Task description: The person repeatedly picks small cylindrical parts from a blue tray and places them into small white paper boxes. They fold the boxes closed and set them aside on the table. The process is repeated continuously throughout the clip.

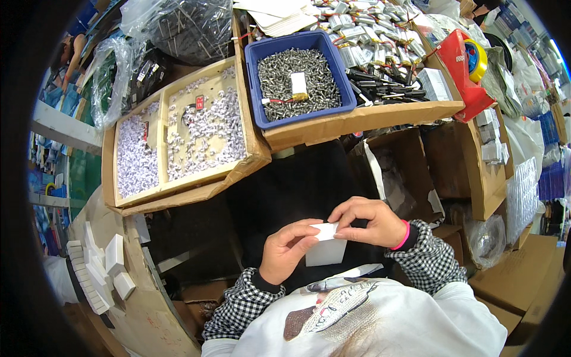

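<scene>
The white box (326, 253) is between the two hands, in front of the person's chest, with a dark surface (279, 190) behind it. Taking the box as the centre of the dial and 12 o'clock as straight away from the person, the left hand (288, 250) sits at about 9 to 10 o'clock and the right hand (367, 223) at about 2 o'clock.

Both hands touch the box, so neither is clearly nearer. The left fingers pinch its upper left corner, thumb on the near side. The right thumb and forefinger close on the upper right edge. The two sets of fingertips nearly meet across the top end, leaving the lower part of the box free of them. The long axis seems to run from 12 to 6 o'clock, between the hands; whether the top end is a loose flap or a fixed face, I cannot tell.

Beyond the hands, a blue bin (253, 77) of small metal pieces (297, 65) stands near 12 o'clock, and a divided wooden tray (162, 143) of little white parts (138, 163) lies toward 10 o'clock. More white boxes (115, 256) are grouped at 9 o'clock, well apart from the left hand.
</scene>
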Available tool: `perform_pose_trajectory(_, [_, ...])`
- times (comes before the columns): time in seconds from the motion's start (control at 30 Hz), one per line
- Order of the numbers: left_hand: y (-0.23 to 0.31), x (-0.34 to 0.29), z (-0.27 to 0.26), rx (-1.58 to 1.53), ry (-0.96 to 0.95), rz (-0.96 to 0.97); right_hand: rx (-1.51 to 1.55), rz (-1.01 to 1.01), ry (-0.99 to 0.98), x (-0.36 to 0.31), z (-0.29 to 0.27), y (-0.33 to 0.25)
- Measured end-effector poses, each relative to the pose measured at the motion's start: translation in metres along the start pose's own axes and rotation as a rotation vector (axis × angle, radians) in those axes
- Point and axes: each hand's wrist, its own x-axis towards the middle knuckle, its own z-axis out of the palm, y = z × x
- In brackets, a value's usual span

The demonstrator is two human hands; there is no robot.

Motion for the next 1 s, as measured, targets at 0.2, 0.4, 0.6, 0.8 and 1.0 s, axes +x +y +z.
perform_pose_trajectory(0.2, [-0.003, -0.002, 0.010, -0.013, 0.013, -0.037, -0.329, -0.027, -0.183, 0.011, -0.010, -0.012])
perform_pose_trajectory(0.4, [-0.016, 0.012, 0.004, 0.034, -0.169, 0.118, -0.342, -0.204, -0.012, 0.005, 0.009, -0.006])
perform_pose_trajectory(0.6, [-0.012, 0.013, 0.019, 0.144, -0.185, 0.063, -0.370, -0.221, 0.106, -0.004, 0.018, -0.007])
perform_pose_trajectory(0.8, [-0.006, 0.013, 0.025, 0.251, -0.152, -0.007, -0.356, -0.199, 0.076, -0.004, 0.017, -0.006])
perform_pose_trajectory(1.0, [-0.008, 0.018, 0.024, 0.216, -0.174, 0.027, -0.439, -0.385, 0.014, -0.002, 0.008, -0.001])
